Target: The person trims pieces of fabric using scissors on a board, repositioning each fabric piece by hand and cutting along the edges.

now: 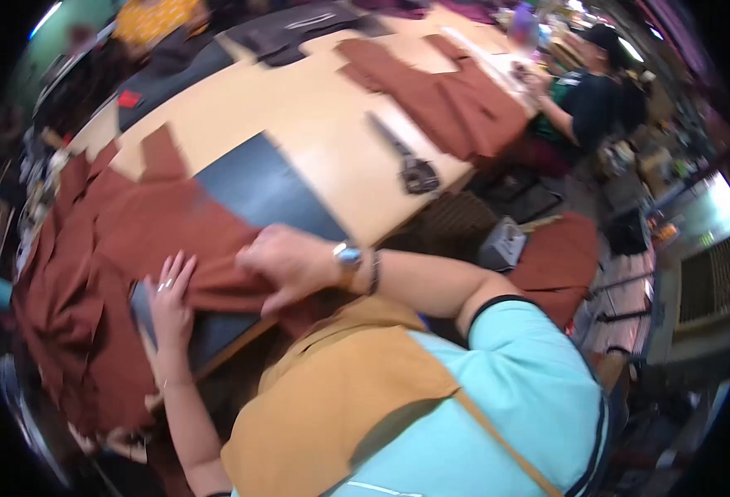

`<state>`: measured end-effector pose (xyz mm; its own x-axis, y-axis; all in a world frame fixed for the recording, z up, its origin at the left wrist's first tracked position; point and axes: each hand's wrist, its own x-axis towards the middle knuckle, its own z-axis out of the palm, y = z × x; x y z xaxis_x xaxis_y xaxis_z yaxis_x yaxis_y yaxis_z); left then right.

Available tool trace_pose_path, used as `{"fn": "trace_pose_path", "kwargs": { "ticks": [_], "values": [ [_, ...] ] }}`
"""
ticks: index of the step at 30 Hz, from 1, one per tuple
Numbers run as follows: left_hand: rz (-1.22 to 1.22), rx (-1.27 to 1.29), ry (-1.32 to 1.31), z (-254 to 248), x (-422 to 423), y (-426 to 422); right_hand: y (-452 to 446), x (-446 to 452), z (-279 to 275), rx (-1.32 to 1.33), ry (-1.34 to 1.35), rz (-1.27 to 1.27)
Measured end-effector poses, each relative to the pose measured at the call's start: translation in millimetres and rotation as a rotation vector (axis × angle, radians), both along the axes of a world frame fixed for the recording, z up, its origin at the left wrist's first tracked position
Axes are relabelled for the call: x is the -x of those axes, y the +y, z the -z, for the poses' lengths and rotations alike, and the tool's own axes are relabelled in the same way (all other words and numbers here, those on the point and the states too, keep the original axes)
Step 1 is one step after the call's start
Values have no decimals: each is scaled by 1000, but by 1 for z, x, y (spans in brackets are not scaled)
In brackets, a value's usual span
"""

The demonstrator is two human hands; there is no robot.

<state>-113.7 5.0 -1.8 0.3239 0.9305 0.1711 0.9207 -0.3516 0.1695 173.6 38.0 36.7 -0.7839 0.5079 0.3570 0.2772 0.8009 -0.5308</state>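
Note:
Rust-brown cloth (166, 215) lies in folds over the left part of the table and hangs off its edge. Part of a dark flat board (269, 186) shows beneath it. My left hand (171, 302), with rings on it, rests on the cloth's near edge, fingers spread. To its right, my right hand (290, 263), with a watch at the wrist, is curled over the cloth near the board, its fingers closed on the fabric. Large dark-handled scissors (414, 172) lie apart from both hands on the pale tabletop (323, 112).
More brown cloth (456, 103) lies at the table's far right, beside a person in dark clothes (592, 103). Dark garments (294, 33) lie at the back, near a person in yellow (156, 23). Brown cloth (568, 257) and a small box (504, 243) are at my right.

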Motion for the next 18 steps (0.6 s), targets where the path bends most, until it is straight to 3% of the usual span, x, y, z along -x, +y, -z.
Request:
{"fn": "trace_pose_path", "kwargs": {
  "ticks": [3, 5, 8, 11, 12, 14, 18],
  "values": [
    [-61, -144, -58, 2, -1, -2, 18, -12, 6, -81, 184, 64],
    [-115, -214, 8, 1, -2, -4, 28, -20, 3, -146, 165, 118],
    [-159, -381, 38, -10, -8, -11, 28, -27, -13, 45, 208, 173],
    [-38, -507, -110, -20, -14, -16, 21, -25, -17, 375, 346, 225],
    [14, -462, -169, -23, -20, -21, 20, -25, -19, 515, 350, 238],
    [123, -374, -291, -28, -41, -30, 19, -22, -21, 529, 345, 263],
    [-8, -252, -273, -7, -77, -32, 20, -19, -15, 459, 342, 276]
  ]
}}
